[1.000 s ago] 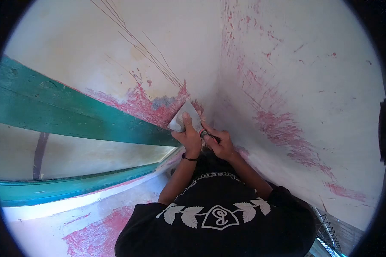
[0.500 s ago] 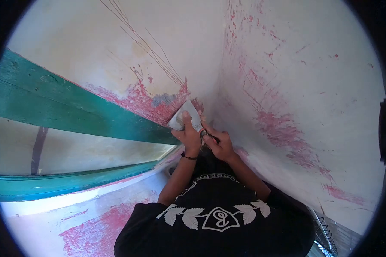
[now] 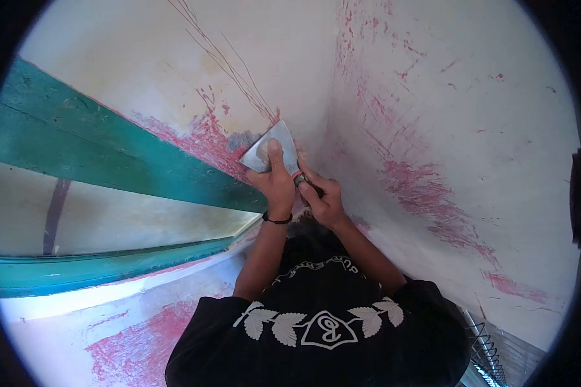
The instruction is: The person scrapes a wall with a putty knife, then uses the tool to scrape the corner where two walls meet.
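Fingers of the right hand [image 3: 326, 204] wrap the handle [image 3: 300, 180] of a flat grey metal scraper [image 3: 286, 152] mid-frame. Left hand [image 3: 275, 188] clasps its blade [image 3: 279, 132], thumb on top, seemingly for steadiness.

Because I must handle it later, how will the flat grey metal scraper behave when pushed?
The flat grey metal scraper is probably fairly stiff: its blade shows no visible bend. It seems unlikely to roll, being broad and flat.

Probably an indoor room, judging by the patchy white walls [image 3: 293, 71] and the green frame [image 3: 110, 145].
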`<action>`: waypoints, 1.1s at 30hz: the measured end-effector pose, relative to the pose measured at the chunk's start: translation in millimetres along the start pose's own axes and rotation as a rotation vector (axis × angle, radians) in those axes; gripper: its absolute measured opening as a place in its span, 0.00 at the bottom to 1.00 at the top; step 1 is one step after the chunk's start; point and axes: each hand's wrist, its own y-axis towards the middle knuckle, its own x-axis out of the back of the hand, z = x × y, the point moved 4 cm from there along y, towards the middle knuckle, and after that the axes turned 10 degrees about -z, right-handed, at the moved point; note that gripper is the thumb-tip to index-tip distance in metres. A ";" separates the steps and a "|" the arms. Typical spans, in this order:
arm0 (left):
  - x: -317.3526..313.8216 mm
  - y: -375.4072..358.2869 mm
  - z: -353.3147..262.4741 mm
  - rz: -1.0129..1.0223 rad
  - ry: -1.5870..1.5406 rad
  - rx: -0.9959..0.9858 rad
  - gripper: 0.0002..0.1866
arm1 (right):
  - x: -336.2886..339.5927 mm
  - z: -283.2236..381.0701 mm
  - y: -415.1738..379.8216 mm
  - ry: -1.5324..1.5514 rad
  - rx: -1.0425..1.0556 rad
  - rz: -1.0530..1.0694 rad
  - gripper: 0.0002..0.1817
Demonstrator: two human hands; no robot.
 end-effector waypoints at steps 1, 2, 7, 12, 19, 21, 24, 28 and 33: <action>-2.4 -3.6 -0.5 0.030 -0.069 0.064 0.14 | 3.4 -4.3 -3.0 -0.032 0.028 0.005 0.24; 3.7 -6.5 9.3 -0.019 -0.082 0.076 0.14 | 6.7 -8.8 -7.4 -0.064 0.055 0.006 0.24; 49.3 -6.4 76.1 -0.158 -0.048 0.127 0.15 | 13.7 -27.4 -31.1 -0.178 0.026 0.038 0.24; 41.5 -2.4 56.2 -0.127 0.028 -0.003 0.14 | 5.4 -19.4 -26.0 -0.101 -0.016 0.013 0.25; 26.5 0.9 32.0 -0.007 0.026 -0.002 0.14 | 2.0 -11.8 -17.1 -0.086 0.023 -0.009 0.24; 18.5 0.3 11.4 -0.013 0.118 -0.053 0.15 | 0.3 -0.7 -17.9 -0.087 0.004 -0.021 0.24; 29.8 -0.7 36.7 -0.038 0.054 0.015 0.15 | -1.7 -4.9 -19.2 -0.090 -0.001 -0.035 0.25; 41.5 3.0 55.6 -0.030 0.031 0.034 0.15 | -1.2 -21.2 -28.2 -0.104 0.022 -0.043 0.24; 38.6 2.2 48.8 -0.004 0.047 0.063 0.15 | -2.6 -16.2 -24.8 -0.050 -0.066 -0.030 0.24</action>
